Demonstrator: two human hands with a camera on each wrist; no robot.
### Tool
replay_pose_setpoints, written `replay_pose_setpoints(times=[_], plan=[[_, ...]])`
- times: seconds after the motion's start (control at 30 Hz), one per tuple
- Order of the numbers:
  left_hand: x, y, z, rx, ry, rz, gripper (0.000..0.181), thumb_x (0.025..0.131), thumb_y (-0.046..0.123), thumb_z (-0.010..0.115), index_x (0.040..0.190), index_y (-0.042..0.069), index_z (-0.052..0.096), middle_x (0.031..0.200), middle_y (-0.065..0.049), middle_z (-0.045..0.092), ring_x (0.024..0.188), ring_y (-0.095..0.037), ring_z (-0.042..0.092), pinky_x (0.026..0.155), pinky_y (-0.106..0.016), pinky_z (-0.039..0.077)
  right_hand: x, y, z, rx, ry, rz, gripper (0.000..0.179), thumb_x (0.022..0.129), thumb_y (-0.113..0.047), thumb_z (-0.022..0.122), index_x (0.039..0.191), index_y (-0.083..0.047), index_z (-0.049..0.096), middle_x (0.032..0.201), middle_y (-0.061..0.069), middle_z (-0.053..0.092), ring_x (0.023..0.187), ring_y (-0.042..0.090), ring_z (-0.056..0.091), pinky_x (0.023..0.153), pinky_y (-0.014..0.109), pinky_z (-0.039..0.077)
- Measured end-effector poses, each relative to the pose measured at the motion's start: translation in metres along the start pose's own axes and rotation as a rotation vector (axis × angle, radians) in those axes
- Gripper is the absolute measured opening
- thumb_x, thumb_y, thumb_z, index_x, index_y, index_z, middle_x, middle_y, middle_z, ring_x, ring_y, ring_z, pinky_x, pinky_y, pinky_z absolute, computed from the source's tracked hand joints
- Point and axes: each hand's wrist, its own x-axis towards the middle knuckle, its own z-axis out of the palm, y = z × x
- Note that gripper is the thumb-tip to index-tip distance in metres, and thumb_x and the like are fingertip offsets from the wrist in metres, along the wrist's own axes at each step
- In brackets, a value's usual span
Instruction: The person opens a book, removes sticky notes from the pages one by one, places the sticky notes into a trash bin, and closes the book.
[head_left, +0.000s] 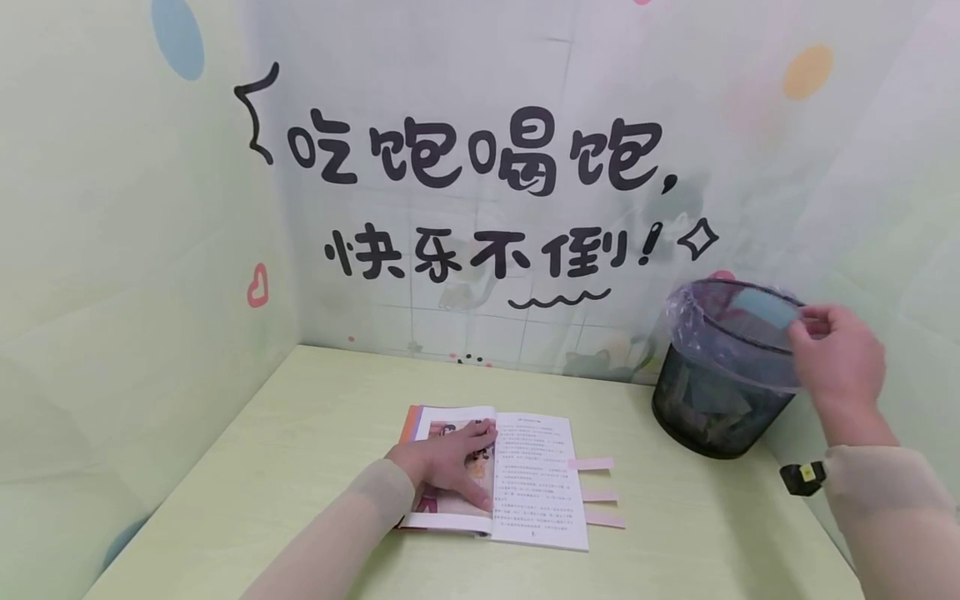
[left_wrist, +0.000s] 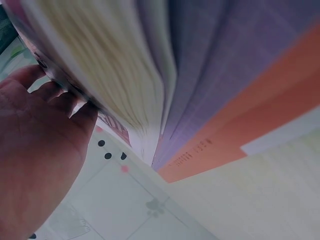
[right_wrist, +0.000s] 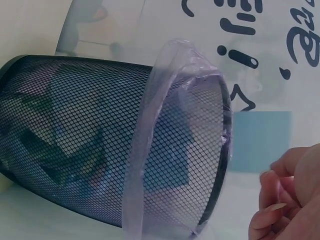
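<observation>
Your right hand (head_left: 846, 354) pinches a thin light-blue square sheet (head_left: 763, 307) at the mouth of the black mesh wastebasket (head_left: 723, 437) with purple plastic liner (head_left: 753, 364); I think you should release it well inside the rim. Your left hand (head_left: 450, 467) lies with extended fingers upon the open white-paged book (head_left: 536, 483) on the pale-green tabletop (head_left: 667, 533); light pressure should be enough. This hand covers much of the left page, and scraps (right_wrist: 167, 157) behind the mesh are difficult to identify.
</observation>
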Motion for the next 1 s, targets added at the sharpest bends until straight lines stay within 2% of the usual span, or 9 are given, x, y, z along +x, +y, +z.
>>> replay_pose_setpoints(times=[0.07,0.13,0.17,0.23,0.43,0.6,0.8,0.9,1.0], plan=[[0.000,0.000,0.000,0.006,0.001,-0.002,0.117,0.081,0.058,0.094,0.176,0.031,0.029,0.187,0.008,0.013,0.173,-0.033,0.016,0.135,-0.063,0.026,-0.002,0.001,0.002,-0.010,-0.033,-0.014,0.054,0.111,-0.031,0.049,0.150,0.005,0.058,0.139,0.030,0.067,0.096,0.021,0.062,0.071,0.028,0.041],[-0.001,0.001,0.000,0.011,0.001,-0.004,0.117,0.081,0.059,0.094,0.175,0.032,0.029,0.187,0.008,0.013,0.173,-0.033,0.016,0.134,-0.063,0.027,-0.004,0.002,0.005,-0.008,-0.046,-0.031,0.055,0.111,-0.030,0.049,0.152,0.006,0.056,0.139,0.031,0.067,0.106,0.037,0.065,0.070,0.027,0.042],[-0.001,0.001,0.000,0.012,0.001,-0.005,0.117,0.081,0.059,0.094,0.175,0.032,0.029,0.187,0.008,0.013,0.173,-0.033,0.016,0.134,-0.063,0.027,-0.006,0.001,0.007,0.000,-0.051,-0.042,0.055,0.111,-0.030,0.050,0.151,0.006,0.056,0.139,0.032,0.067,0.112,0.043,0.064,0.069,0.026,0.042],[-0.001,0.001,0.000,0.011,0.002,-0.005,0.118,0.081,0.059,0.094,0.175,0.032,0.029,0.187,0.009,0.013,0.173,-0.032,0.016,0.135,-0.063,0.026,-0.008,-0.001,0.012,0.002,-0.051,-0.071,0.055,0.110,-0.031,0.051,0.149,0.007,0.058,0.136,0.033,0.068,0.113,0.046,0.065,0.067,0.024,0.042],[0.001,-0.001,0.001,0.002,0.001,-0.004,0.119,0.081,0.058,0.094,0.176,0.031,0.028,0.187,0.008,0.013,0.173,-0.031,0.015,0.136,-0.061,0.025,-0.019,-0.012,0.027,-0.003,-0.083,-0.143,0.051,0.110,-0.033,0.053,0.144,0.004,0.063,0.132,0.031,0.072,0.100,0.042,0.069,0.059,0.021,0.044],[0.002,-0.001,0.000,0.012,0.001,-0.012,0.119,0.081,0.059,0.094,0.176,0.032,0.028,0.187,0.008,0.013,0.173,-0.030,0.016,0.135,-0.062,0.026,-0.031,-0.026,0.044,0.028,-0.113,-0.196,0.046,0.110,-0.033,0.055,0.141,0.000,0.067,0.129,0.027,0.074,0.096,0.035,0.070,0.062,0.026,0.046],[0.002,-0.001,0.000,0.012,-0.004,-0.015,0.120,0.081,0.060,0.094,0.176,0.031,0.027,0.187,0.008,0.012,0.173,-0.028,0.015,0.136,-0.060,0.026,-0.050,-0.036,0.081,0.034,-0.139,-0.311,0.035,0.108,-0.027,0.061,0.129,-0.001,0.072,0.118,0.023,0.078,0.094,0.037,0.073,0.075,0.045,0.054],[0.002,-0.001,0.001,0.010,-0.007,-0.014,0.120,0.081,0.060,0.093,0.176,0.031,0.026,0.187,0.008,0.012,0.174,-0.028,0.014,0.136,-0.060,0.025,-0.061,-0.039,0.101,0.022,-0.186,-0.363,0.029,0.106,-0.022,0.064,0.123,-0.001,0.074,0.112,0.020,0.078,0.093,0.036,0.074,0.079,0.053,0.057],[0.003,-0.001,0.001,0.003,-0.007,-0.012,0.120,0.080,0.060,0.094,0.176,0.031,0.027,0.187,0.009,0.012,0.174,-0.027,0.013,0.137,-0.060,0.024,-0.073,-0.040,0.121,-0.002,-0.269,-0.392,0.027,0.104,-0.019,0.065,0.121,-0.001,0.075,0.110,0.018,0.078,0.097,0.035,0.074,0.084,0.058,0.059]])
